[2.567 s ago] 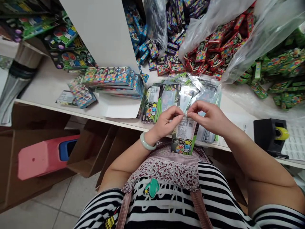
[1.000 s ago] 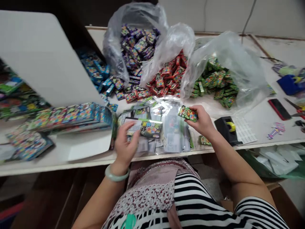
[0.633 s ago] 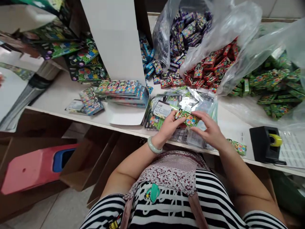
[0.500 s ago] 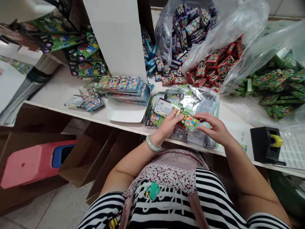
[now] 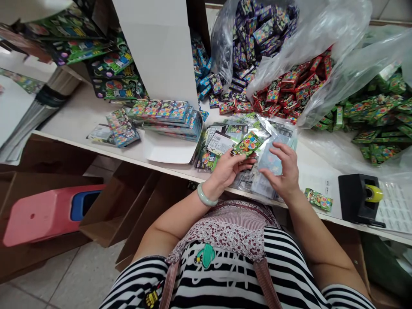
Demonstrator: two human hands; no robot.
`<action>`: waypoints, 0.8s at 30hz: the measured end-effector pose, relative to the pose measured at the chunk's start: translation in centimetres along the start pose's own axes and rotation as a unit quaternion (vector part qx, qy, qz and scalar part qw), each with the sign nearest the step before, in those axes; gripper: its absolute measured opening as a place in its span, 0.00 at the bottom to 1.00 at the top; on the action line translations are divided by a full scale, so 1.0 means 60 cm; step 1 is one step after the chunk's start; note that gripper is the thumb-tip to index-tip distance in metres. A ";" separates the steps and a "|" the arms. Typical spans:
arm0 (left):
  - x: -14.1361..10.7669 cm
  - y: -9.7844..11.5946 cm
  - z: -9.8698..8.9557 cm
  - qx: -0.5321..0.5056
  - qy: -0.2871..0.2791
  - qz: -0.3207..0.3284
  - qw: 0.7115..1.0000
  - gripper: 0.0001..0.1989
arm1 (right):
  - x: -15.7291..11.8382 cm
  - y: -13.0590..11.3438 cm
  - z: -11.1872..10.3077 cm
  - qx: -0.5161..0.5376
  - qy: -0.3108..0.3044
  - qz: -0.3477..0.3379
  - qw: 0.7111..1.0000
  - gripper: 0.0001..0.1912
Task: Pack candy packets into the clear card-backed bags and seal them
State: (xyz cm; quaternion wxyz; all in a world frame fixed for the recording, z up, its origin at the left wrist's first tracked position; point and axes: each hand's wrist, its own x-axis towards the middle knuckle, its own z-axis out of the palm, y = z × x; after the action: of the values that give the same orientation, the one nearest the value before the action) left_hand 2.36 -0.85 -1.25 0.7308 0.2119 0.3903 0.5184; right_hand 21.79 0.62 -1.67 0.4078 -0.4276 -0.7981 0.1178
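My left hand (image 5: pixel 227 170), a pale green bangle at its wrist, is turned partly palm-up. Between its thumb and fingers is one end of a small green printed packet (image 5: pixel 247 143), tilted up over the pile. To its right, my right hand (image 5: pixel 285 169) is raised with thumb and fingers curved apart and nothing between them. Beneath both hands lies a heap of clear plastic sleeves (image 5: pixel 269 159) and printed cards, among them a white barcode card (image 5: pixel 219 143). Another green packet (image 5: pixel 318 200) lies near the table edge, beyond my right wrist.
Plastic bags hold purple boxes (image 5: pixel 262 32), red boxes (image 5: pixel 291 83) and green boxes (image 5: pixel 381 107) along the back. Stacked blue printed strips (image 5: pixel 164 112) stand left in a white open carton (image 5: pixel 172 148). A black tape dispenser (image 5: pixel 357 197) is at right, a pink stool (image 5: pixel 35 216) below left.
My right hand has come away from the packet and turned more upright. The packet has swung up and away in my left hand. The green packet at right has come into fuller view.
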 end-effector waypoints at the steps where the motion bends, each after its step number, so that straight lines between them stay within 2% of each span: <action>1: 0.000 -0.006 0.008 0.000 -0.006 0.002 1.000 0.21 | -0.003 -0.008 0.008 -0.019 -0.003 -0.006 1.000 0.36; 3: -0.002 -0.024 0.023 0.004 -0.019 0.010 1.000 0.22 | -0.006 -0.021 0.023 -0.042 -0.008 -0.005 0.999 0.45; 4: -0.003 -0.034 0.029 0.011 -0.025 0.016 0.999 0.23 | -0.007 -0.025 0.029 -0.047 -0.014 0.000 0.999 0.46; 7: -0.011 -0.047 0.030 0.092 -0.054 0.043 0.993 0.25 | -0.007 -0.021 0.029 -0.051 -0.028 0.017 0.998 0.42; 9: -0.015 -0.028 0.010 0.222 -0.074 0.096 0.967 0.30 | -0.006 -0.004 0.009 -0.062 -0.018 0.027 0.998 0.39; 10: -0.014 -0.009 -0.005 0.305 -0.083 0.136 0.939 0.34 | -0.006 0.008 -0.006 -0.075 -0.008 0.031 0.997 0.38; 11: -0.009 0.014 -0.023 0.398 -0.077 0.195 0.893 0.39 | -0.006 0.021 -0.022 -0.090 0.001 0.034 0.995 0.38; 13: 0.012 0.062 -0.061 0.582 -0.090 0.272 0.761 0.44 | -0.006 0.048 -0.050 -0.110 0.001 0.029 0.993 0.39; 14: 0.028 0.082 -0.079 0.645 -0.124 0.274 0.703 0.46 | -0.007 0.059 -0.058 -0.111 -0.013 0.020 0.993 0.40; 16: 0.062 0.107 -0.106 0.723 -0.187 0.236 0.622 0.51 | -0.011 0.073 -0.059 -0.098 -0.053 0.003 0.994 0.42; 18: 0.092 0.113 -0.117 0.761 -0.229 0.195 0.574 0.54 | -0.016 0.076 -0.043 -0.084 -0.076 0.001 0.994 0.42; 20: 0.107 0.110 -0.116 0.781 -0.246 0.181 0.545 0.53 | -0.019 0.072 -0.022 -0.077 -0.067 0.014 0.995 0.43; 24: 0.090 0.112 -0.100 0.795 -0.224 0.240 0.511 0.51 | -0.019 0.059 -0.005 -0.092 -0.049 0.028 0.994 0.43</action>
State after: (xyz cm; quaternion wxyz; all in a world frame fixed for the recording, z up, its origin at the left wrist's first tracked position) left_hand -5.50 6.09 -1.97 0.1678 0.8985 0.3972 0.0821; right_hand 24.43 1.81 -3.99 0.3235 -0.4793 -0.8123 0.0761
